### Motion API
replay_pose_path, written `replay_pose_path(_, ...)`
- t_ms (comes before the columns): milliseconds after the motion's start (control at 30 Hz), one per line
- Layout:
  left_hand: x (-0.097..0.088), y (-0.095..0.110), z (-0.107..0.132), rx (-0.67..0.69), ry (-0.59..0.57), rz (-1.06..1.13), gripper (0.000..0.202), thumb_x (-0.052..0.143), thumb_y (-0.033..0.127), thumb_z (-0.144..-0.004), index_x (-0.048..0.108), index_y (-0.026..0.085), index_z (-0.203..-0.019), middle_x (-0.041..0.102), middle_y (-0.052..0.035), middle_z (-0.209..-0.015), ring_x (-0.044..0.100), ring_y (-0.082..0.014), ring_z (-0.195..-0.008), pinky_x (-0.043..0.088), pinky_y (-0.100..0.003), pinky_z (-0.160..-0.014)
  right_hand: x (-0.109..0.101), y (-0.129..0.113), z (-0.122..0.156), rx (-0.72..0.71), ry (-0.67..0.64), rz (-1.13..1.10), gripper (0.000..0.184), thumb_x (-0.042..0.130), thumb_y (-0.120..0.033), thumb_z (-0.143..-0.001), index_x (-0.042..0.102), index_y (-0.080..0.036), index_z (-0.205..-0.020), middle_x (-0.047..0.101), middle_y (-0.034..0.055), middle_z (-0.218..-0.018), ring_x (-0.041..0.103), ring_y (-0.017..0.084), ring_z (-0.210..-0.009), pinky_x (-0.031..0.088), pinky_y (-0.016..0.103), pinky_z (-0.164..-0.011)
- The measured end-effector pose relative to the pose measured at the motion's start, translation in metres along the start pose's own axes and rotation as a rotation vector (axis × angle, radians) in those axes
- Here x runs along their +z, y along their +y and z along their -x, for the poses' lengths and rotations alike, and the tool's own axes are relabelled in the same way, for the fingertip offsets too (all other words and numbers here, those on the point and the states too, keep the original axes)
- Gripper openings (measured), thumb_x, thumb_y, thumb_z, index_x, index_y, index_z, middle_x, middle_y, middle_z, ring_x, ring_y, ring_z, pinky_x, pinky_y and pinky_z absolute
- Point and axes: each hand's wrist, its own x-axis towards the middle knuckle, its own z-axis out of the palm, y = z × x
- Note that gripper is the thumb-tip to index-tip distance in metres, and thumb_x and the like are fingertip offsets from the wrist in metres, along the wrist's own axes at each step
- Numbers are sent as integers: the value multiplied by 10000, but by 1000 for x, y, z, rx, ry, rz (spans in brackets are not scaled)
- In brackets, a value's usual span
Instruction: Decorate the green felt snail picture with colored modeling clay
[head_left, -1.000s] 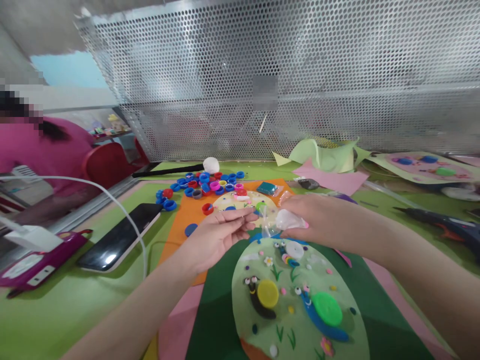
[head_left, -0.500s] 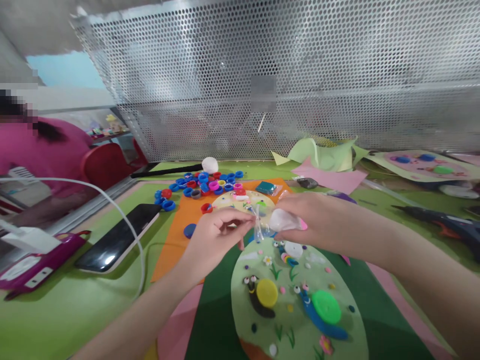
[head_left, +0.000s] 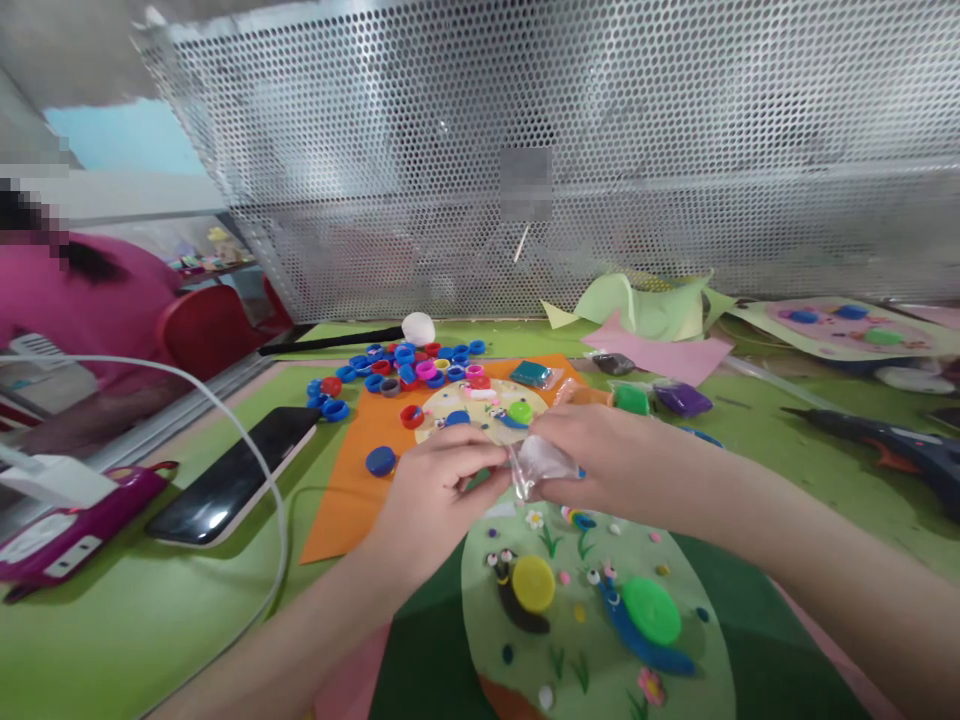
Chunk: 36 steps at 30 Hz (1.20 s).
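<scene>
Green table [head_left: 82,640], bottle caps [head_left: 426,370] loose. Left hand [head_left: 439,490], fingertips closed, pinches the clear bag [head_left: 551,463]; right hand [head_left: 607,450] curls round it. Gentle tension should protect the snail picture [head_left: 551,640].

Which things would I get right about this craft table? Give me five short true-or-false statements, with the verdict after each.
1. The right hand holds a clear bag, with the left hand at its edge. True.
2. The dark snail carries a red disc. False: it carries a yellow disc.
3. The blue snail on the pale green oval carries a bright green disc. True.
4. The glue gun lies left of the phone. False: it lies far to the right of it.
5. Part of a red chair shows at the left. True.
</scene>
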Motion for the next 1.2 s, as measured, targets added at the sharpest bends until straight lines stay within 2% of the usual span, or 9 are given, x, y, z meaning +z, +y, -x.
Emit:
replay_pose_path(467, 3, -3, 7, 213, 153, -82, 168, 513, 59, -813, 588, 164, -706, 615, -31, -729, 570, -138, -671, 467, -239, -602, -6, -4, -3, 105, -39, -233, 192, 580, -348, -797, 491, -187, -742, 570, 4, -776, 521, 154, -719, 367, 257, -589)
replay_pose_path(567, -5, 1, 4, 82, 229, -51, 147, 541, 82, -805, 607, 171, -709, 607, -19, -736, 555, -125, -655, 436, -215, -565, -8, 0, -2, 125, -5, -264, 266, 552, -422, -812, 455, -200, -702, 548, -16, -721, 504, 136, -660, 339, 244, -549)
replay_pose_path(667, -11, 0, -4, -304, 334, 233, 105, 591, 209, -803, 616, 177, -705, 535, 18, -633, 474, -87, -532, 382, -192, -491, -13, 3, 1, 226, 26, -250, 274, 526, -478, -814, 504, -204, -818, 580, 10, -833, 537, 165, -745, 362, 261, -594)
replay_pose_path(733, -10, -5, -9, -538, 292, 552, 147, 599, 311, -795, 601, 174, -742, 484, 30, -607, 411, -73, -479, 342, -187, -443, -16, 4, 2, 295, 61, -257, 368, 483, -537, -821, 500, -215, -998, 580, 41, -995, 537, 205, -889, 382, 290, -676)
replay_pose_path(800, -6, -11, -13, -617, 190, 711, 229, 594, 383, -780, 574, 159, -732, 465, 19, -628, 407, -82, -498, 340, -192, -431, -18, 4, 2, 315, 69, -299, 413, 379, -577, -856, 475, -225, -1049, 575, 42, -1021, 529, 206, -920, 383, 303, -711)
replay_pose_path(900, 2, -15, -13, -633, 54, 770, 329, 539, 466, -792, 524, 153, -693, 424, 14, -620, 378, -91, -507, 338, -203, -424, -18, 3, 0, 308, 67, -334, 426, 236, -547, -910, 495, -215, -844, 572, 6, -796, 524, 153, -717, 372, 281, -623)
replay_pose_path(967, 5, -14, -10, -628, -25, 778, 371, 485, 504, -816, 483, 164, -667, 389, 25, -605, 353, -91, -499, 318, -204, -422, -16, 3, -3, 335, 82, -315, 427, 265, -543, -902, 490, -209, -761, 549, -6, -715, 494, 135, -630, 350, 271, -565)
replay_pose_path(1100, 4, -8, -1, -550, -199, 702, 428, 488, 536, -814, 457, 163, -605, 382, 30, -587, 326, -82, -474, 263, -221, -434, -15, 0, -4, 399, 82, -318, 297, 428, -502, -839, 535, -225, -843, 571, -7, -788, 502, 139, -673, 357, 259, -564)
replay_pose_path(1200, 4, -4, 3, -482, -238, 612, 399, 470, 463, -856, 400, 178, -585, 322, 52, -553, 282, -86, -475, 219, -234, -445, -19, -2, -1, 393, -17, -340, 214, 428, -420, -843, 516, -232, -792, 538, -22, -725, 460, 124, -607, 343, 249, -527)
